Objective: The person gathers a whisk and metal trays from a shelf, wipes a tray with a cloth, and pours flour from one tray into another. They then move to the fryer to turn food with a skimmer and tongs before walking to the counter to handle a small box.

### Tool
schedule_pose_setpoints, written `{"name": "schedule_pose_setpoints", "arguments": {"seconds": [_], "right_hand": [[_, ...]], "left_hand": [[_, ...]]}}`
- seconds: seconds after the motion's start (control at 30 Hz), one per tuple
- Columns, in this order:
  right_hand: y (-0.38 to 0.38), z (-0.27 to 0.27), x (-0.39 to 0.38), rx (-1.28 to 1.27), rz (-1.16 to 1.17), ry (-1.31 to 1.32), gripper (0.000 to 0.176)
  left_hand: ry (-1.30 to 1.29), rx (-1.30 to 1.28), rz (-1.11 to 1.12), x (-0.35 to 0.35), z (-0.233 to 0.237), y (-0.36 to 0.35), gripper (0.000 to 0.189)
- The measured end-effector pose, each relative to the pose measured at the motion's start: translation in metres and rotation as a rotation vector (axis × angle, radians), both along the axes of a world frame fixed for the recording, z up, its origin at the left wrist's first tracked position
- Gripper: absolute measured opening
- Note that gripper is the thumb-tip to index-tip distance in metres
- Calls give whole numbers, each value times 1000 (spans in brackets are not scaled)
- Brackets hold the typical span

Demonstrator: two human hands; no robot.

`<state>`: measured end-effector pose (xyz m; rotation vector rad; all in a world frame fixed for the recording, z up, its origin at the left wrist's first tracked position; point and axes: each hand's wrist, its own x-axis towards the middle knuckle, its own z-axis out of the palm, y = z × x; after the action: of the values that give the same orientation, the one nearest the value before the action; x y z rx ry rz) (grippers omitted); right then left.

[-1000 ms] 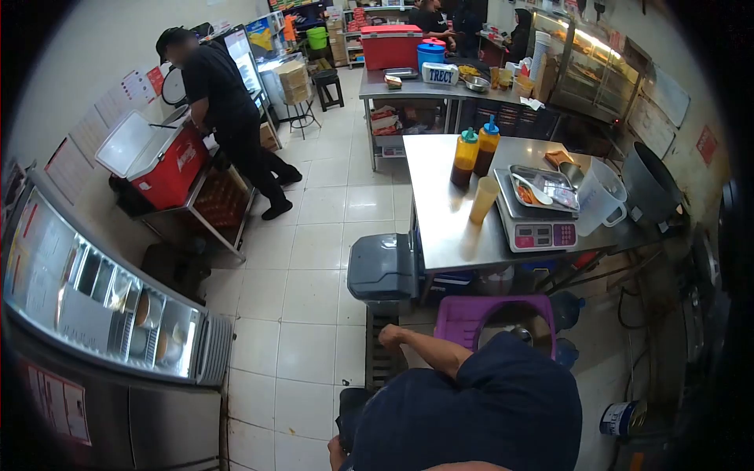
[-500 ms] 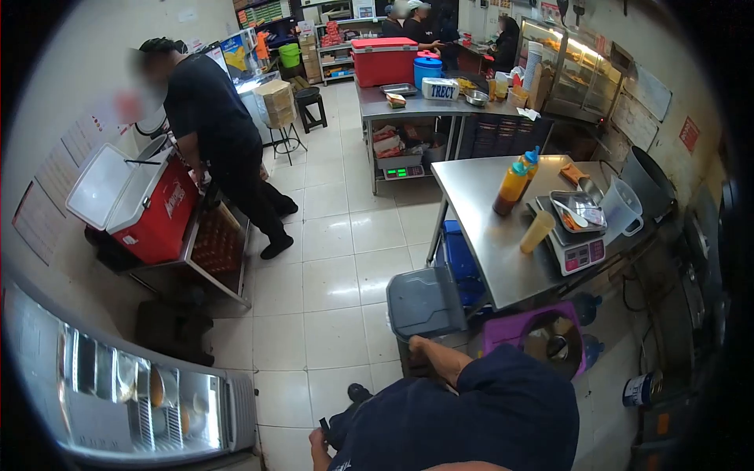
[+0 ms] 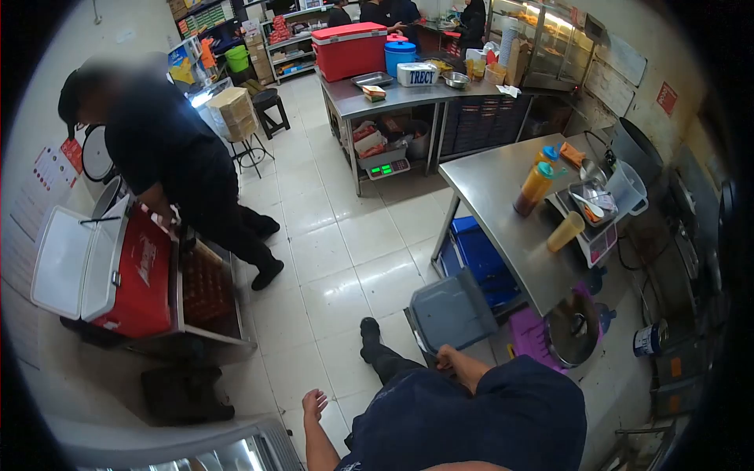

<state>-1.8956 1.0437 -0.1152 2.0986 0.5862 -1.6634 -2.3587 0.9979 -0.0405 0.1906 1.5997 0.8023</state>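
My right hand (image 3: 446,357) is closed at the near edge of a grey plastic bin lid (image 3: 452,310), beside the steel table. The fingertips are partly hidden there. My left hand (image 3: 314,403) hangs over the tiled floor with loosely bent fingers apart and nothing in it. Right of the lid, a purple crate (image 3: 534,334) with a metal bowl (image 3: 572,334) stands low by the table. Under the tabletop sits a blue container (image 3: 481,255).
The steel table (image 3: 495,184) carries sauce bottles (image 3: 534,188), a scale (image 3: 601,243) and a clear jug (image 3: 626,188). At left, a person (image 3: 173,141) stands by an open red cooler (image 3: 141,275). A glass-front fridge (image 3: 228,455) is at lower left.
My view has turned and tilted. My left hand has come up and forward from beside the fridge, its fingers now visible. My right hand stays at the lid's edge. The person at left leans nearer.
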Motion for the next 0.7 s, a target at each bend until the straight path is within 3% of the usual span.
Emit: {"name": "schedule_pose_setpoints", "arguments": {"seconds": [0.13, 0.17, 0.23, 0.27, 0.33, 0.4, 0.47, 0.53, 0.57, 0.63, 0.67, 0.7], "right_hand": [[76, -58, -8, 255, 500, -222, 14], [100, -41, -14, 264, 491, -220, 14], [143, 22, -25, 238, -140, 21, 28], [173, 56, -34, 248, -160, 18, 28], [228, 106, -51, 512, 53, -273, 19], [282, 13, -44, 711, 170, -458, 21], [324, 41, -56, 807, -84, -520, 18], [379, 85, -57, 743, 337, -213, 17], [397, 108, -64, 736, 325, -224, 17], [426, 143, -77, 714, -458, 43, 19], [436, 128, -76, 709, -472, 34, 19], [445, 91, -72, 1045, -190, -174, 21]], "left_hand": [[-8, -8, -103, 2, 0, 99, 19], [-2, 1, -111, -2, -5, 118, 19], [38, -124, -230, -12, -15, 156, 16], [39, -114, -249, -16, -16, 177, 16], [87, -237, -313, -21, -13, 217, 15], [107, -208, -323, -24, -6, 258, 15], [146, -186, -337, -26, -6, 295, 14], [129, -186, -364, -26, -3, 333, 13], [120, -190, -377, -26, -2, 349, 13], [113, -208, -407, -29, -4, 383, 13], [119, -260, -443, -34, -11, 400, 13], [124, -310, -479, -35, -17, 419, 13]]}}
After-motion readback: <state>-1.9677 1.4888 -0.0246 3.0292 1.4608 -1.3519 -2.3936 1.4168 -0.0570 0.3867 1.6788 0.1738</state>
